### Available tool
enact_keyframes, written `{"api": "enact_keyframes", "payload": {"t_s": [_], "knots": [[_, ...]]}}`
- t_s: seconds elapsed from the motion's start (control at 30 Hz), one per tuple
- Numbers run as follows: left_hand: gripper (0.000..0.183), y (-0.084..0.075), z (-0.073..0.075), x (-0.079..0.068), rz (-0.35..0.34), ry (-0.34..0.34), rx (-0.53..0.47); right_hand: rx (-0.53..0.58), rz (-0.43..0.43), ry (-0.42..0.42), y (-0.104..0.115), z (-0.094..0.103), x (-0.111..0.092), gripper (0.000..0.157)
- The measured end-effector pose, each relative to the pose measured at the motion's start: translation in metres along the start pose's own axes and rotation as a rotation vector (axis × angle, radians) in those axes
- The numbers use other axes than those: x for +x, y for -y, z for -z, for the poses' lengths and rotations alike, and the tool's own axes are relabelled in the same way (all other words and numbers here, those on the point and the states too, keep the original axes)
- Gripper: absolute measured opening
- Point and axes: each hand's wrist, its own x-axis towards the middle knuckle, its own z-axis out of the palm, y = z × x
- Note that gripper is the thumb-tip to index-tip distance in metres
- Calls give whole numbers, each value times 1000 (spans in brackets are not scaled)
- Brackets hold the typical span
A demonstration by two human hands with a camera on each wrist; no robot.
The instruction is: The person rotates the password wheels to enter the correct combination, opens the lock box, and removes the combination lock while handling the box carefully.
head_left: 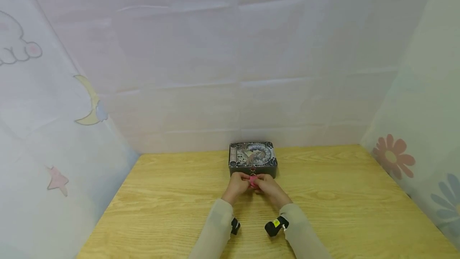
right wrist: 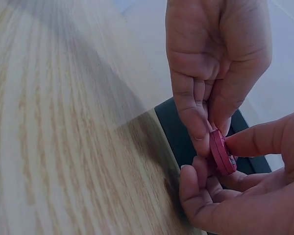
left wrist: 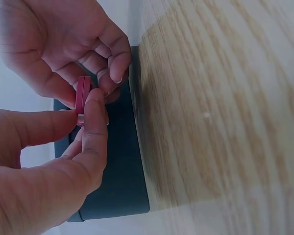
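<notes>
A small pink-red padlock point(head_left: 253, 180) hangs at the front clasp of a dark tin box point(head_left: 252, 155) with a patterned lid, which is closed. My left hand point(head_left: 236, 185) pinches the padlock from the left, between thumb and fingers. From the other side my right hand point(head_left: 268, 188) pinches it too. In the left wrist view the padlock point(left wrist: 82, 98) shows edge-on, between the fingertips of both hands. Small details on the padlock point(right wrist: 220, 152) in the right wrist view are too blurred to read. The fingers partly hide its body.
The box stands near the back edge of a wooden table point(head_left: 172, 203). Behind it hangs a pale cloth backdrop point(head_left: 230, 71), with printed cloth on the left and right sides. Black wrist cameras point(head_left: 276, 226) sit at both sleeves.
</notes>
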Motion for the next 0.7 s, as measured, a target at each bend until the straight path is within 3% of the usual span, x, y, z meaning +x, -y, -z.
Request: {"api": "enact_keyframes", "payload": {"t_s": [0.43,0.7], "knots": [[13,1,-1,3,-21,-3,9,-41,-8,-61,-2,-2,4,24],[14,4,1,6,-3,19,-42,-12,6,-55,-3,0,5,26]]}}
